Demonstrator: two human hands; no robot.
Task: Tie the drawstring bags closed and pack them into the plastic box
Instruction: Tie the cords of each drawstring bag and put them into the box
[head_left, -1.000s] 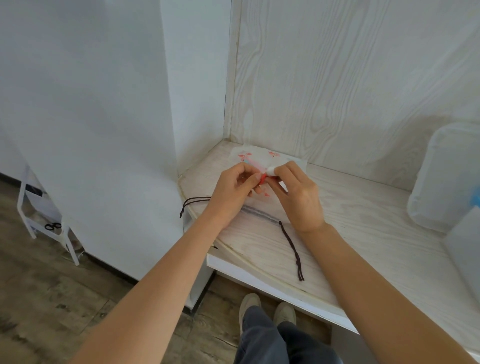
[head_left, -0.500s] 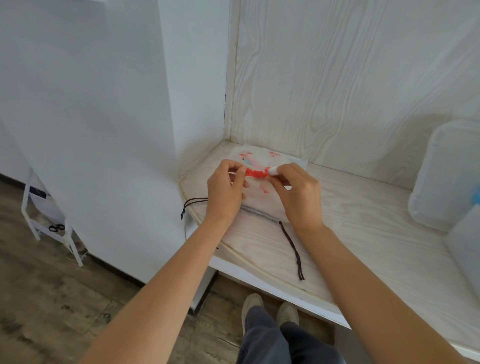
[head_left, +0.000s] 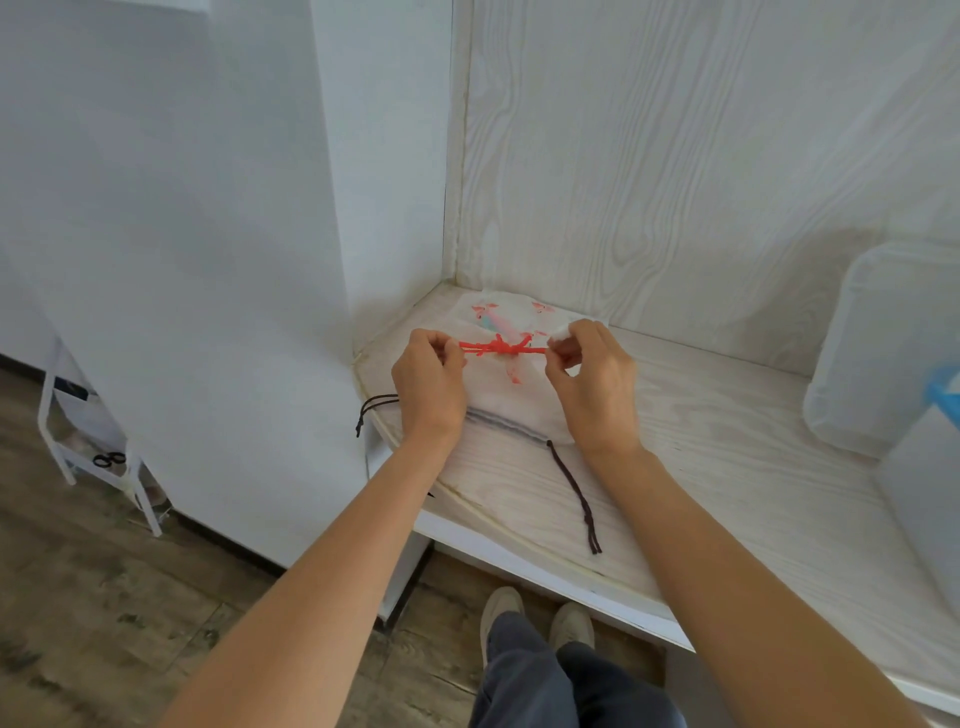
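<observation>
A white drawstring bag with pink prints (head_left: 511, 319) lies in the corner of the pale wooden counter (head_left: 727, 467). Its red drawstring (head_left: 501, 347) is stretched taut above it, with a knot in the middle. My left hand (head_left: 428, 387) pinches the left end of the red cord and my right hand (head_left: 592, 376) pinches the right end. Under my hands lies a second white bag (head_left: 511, 415) with a dark cord (head_left: 574, 493) trailing toward the counter's front edge. The clear plastic box (head_left: 924, 509) stands at the far right, partly cut off.
A translucent plastic lid (head_left: 878, 353) leans against the wood-grain back wall at the right. A white partition wall (head_left: 208, 260) closes the left side. A white rack (head_left: 93, 457) stands on the wooden floor at the left. The counter's curved front edge is near my legs.
My hands have drawn apart sideways, pulling the red drawstring out straight between them; one second ago they were close together over the bag.
</observation>
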